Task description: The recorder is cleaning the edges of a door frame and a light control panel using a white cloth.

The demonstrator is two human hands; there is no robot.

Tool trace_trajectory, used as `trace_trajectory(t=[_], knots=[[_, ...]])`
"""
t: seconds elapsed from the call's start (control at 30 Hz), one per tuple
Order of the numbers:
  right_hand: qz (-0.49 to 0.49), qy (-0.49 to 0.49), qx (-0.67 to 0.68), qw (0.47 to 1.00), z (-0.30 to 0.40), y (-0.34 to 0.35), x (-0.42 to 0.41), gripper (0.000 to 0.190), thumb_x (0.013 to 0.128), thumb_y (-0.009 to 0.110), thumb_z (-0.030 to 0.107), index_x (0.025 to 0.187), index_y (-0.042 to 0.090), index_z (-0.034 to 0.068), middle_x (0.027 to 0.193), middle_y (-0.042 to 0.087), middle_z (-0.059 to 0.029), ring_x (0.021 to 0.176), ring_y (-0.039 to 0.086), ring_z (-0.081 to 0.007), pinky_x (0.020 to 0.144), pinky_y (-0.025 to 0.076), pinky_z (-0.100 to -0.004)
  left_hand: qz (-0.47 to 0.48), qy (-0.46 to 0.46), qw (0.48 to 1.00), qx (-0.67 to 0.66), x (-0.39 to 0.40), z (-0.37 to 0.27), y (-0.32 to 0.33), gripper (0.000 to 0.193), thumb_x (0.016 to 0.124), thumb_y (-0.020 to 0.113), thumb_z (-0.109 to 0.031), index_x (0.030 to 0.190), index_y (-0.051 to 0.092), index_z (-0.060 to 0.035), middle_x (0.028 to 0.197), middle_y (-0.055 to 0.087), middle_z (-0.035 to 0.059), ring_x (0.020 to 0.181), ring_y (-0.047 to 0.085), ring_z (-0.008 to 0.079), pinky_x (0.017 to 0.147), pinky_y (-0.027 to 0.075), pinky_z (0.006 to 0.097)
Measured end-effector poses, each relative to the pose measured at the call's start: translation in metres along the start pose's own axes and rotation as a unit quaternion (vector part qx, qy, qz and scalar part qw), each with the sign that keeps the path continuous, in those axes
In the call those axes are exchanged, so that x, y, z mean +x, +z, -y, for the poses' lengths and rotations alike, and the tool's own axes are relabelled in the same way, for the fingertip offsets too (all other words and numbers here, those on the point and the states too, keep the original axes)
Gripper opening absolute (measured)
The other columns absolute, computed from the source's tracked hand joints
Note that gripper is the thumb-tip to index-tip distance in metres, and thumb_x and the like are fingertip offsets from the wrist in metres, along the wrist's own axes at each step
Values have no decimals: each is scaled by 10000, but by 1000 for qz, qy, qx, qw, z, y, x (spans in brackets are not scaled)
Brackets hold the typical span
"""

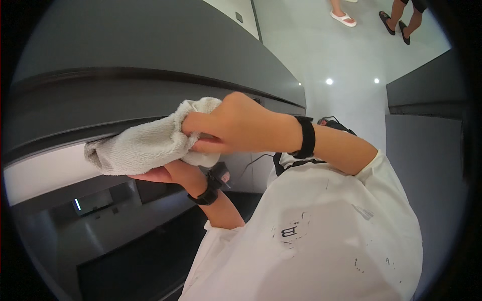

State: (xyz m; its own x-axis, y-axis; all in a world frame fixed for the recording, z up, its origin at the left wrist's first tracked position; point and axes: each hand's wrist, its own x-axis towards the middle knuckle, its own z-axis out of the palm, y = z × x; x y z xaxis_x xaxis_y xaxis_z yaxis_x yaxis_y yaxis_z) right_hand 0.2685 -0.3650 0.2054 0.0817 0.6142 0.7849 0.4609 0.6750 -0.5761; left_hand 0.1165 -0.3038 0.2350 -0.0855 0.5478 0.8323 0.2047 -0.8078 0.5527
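A pale grey terry cloth (147, 145) is bunched up between my two hands, its folded end pointing left. My right hand (241, 126) grips its near end from above, with thumb and fingers pressed into the folds. Beneath the cloth is my left hand (177, 174), the fabric lying over its fingers and hiding most of them. A black strap circles each wrist. The cloth overlaps the dark lower edge of a grey cabinet front (124, 90) in view; whether it touches that edge I cannot tell.
Below the cabinet edge run a white strip (49, 165) and a dark glossy surface (143, 240) with reflections. Another grey cabinet (421, 150) stands at right. On the shiny pale floor (350, 56), other people's feet in white (344, 19) and black sandals (387, 23) appear.
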Motion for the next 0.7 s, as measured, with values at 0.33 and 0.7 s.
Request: trace_trajectory(t=[0.33, 0.7], knots=[[-2, 130, 149, 980, 10, -4, -6, 275, 793, 721, 230, 990, 600, 81, 674, 631, -89, 542, 632, -206, 520, 477, -286, 19, 22, 1000, 0, -3, 6, -3, 998, 649, 839, -7, 1443, 238, -82, 1431, 366, 151, 1263, 453, 277, 1068, 401, 429], [-64, 69, 71, 993, -5, -2, 20, 357, 833, 708, 239, 1111, 568, 64, 850, 657, -111, 683, 643, -236, 614, 489, -307, 112, -174, 978, 9, 1, 13, -13, 700, 754, 711, 49, 1374, 388, 19, 1352, 480, 143, 1219, 503, 223, 1025, 410, 352]])
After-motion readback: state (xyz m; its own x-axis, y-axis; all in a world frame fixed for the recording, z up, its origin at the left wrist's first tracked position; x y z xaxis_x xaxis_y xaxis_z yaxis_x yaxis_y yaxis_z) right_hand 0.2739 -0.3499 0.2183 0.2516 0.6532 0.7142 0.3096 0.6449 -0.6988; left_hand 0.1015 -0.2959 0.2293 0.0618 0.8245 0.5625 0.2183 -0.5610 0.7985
